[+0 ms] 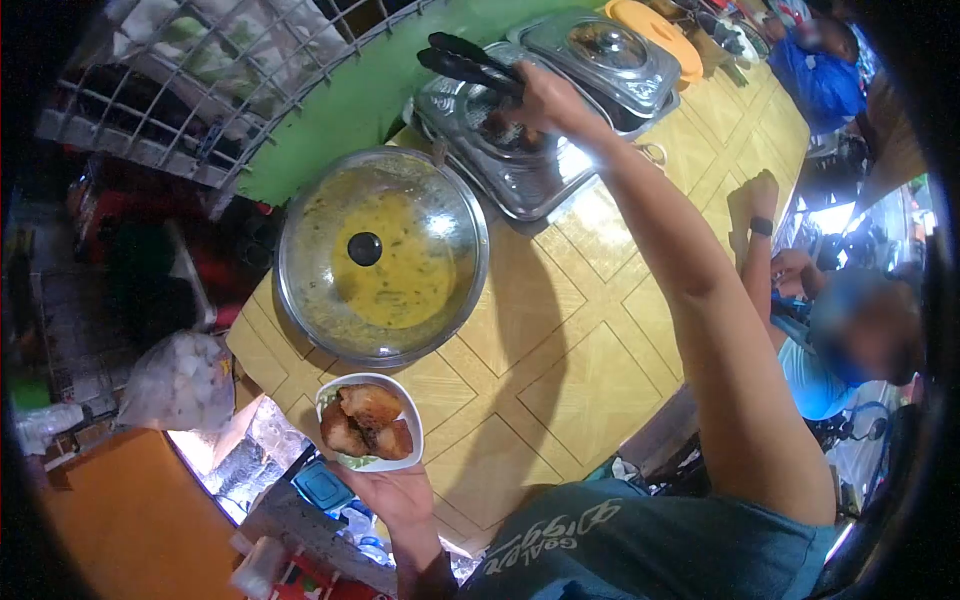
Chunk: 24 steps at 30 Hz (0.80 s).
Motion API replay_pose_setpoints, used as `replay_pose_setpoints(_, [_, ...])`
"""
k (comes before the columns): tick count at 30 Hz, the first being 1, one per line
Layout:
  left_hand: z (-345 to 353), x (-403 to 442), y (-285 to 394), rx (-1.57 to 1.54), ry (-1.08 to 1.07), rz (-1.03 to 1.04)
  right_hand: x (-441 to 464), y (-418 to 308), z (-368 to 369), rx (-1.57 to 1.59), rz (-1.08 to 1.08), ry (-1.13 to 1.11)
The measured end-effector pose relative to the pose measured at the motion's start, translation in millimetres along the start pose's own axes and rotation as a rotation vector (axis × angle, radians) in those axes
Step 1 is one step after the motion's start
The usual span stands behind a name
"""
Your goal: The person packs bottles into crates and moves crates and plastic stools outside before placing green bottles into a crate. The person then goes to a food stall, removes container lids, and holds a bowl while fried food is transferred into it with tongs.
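Note:
On the palm of my left hand [392,495] rests a small white bowl [416,420] with a green pattern, held near the table's front left edge. Browned fried pieces [368,420] fill it. My right hand [555,100] is closed around black tongs [465,65], whose dark ends point left toward the green wall. Below that hand lies a metal food tray [535,205] with a shiny lid; whether the hand touches the lid I cannot tell. A big round pot under a clear lid [390,325] with a black knob holds yellow food with green bits.
A second lidded metal tray [650,75] and an orange lid [660,35] are at the back. The yellow tabletop [590,375] has a tile pattern. A person [815,370] sits at the right, forearm by the table edge. A plastic bag [180,385] hangs left.

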<state>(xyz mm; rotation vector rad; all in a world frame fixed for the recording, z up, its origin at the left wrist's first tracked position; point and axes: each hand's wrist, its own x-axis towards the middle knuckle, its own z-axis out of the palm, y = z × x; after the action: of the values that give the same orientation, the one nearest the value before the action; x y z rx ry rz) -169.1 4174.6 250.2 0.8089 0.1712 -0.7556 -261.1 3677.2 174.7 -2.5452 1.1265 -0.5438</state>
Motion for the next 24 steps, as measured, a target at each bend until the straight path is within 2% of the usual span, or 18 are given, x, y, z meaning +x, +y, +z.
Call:
replay_pose_setpoints(4, [-1.6,0.8,-6.9,0.059,-0.035,0.037,-7.4,-1.7,1.4,0.027,0.073,-0.012])
replay_pose_setpoints(7, [-7.9,2.4,-7.5,0.035,-0.009,0.031,-16.8,-6.1,-4.3,-0.043,0.161,0.072])
replay_pose_setpoints(9, [-2.2,1.0,-6.6,0.012,-0.028,0.012,-19.5,-11.3,-7.3,-0.091,0.189,-0.058])
replay_pose_setpoints(14, [0.1,-6.4,3.3,-0.018,-0.042,-0.028,-19.8,-23.4,-7.6,-0.179,0.246,-0.118])
replay_pose_setpoints(17, [-9.1,-12.2,11.4,-0.083,-0.124,-0.057,-26.6,-25.9,-11.5,-0.186,0.280,-0.028])
replay_pose_setpoints(18, [-13.4,-13.8,14.1,-0.086,-0.115,-0.049,-35.4,-22.7,-16.5,-0.103,0.256,0.047])
replay_pose_setpoints(19, [-20.2,-14.4,17.8,-0.069,-0.101,-0.054,-38.5,-24.0,-26.5,-0.006,0.308,-0.017])
replay_pose_setpoints(21, [-42.1,-21.4,35.9,-0.069,-0.045,-0.072,-62.0,-35.6,-42.6,0.079,0.296,0.056])
replay_pose_setpoints(23, [-68.2,-32.2,52.3,-0.036,-0.113,-0.080,-91.6,-5.1,-30.3,0.102,0.088,0.196])
replay_pose_setpoints(24, [-84.2,-36.0,60.9,-0.024,-0.127,-0.096,-118.5,-18.2,-33.0,0.228,0.041,0.237])
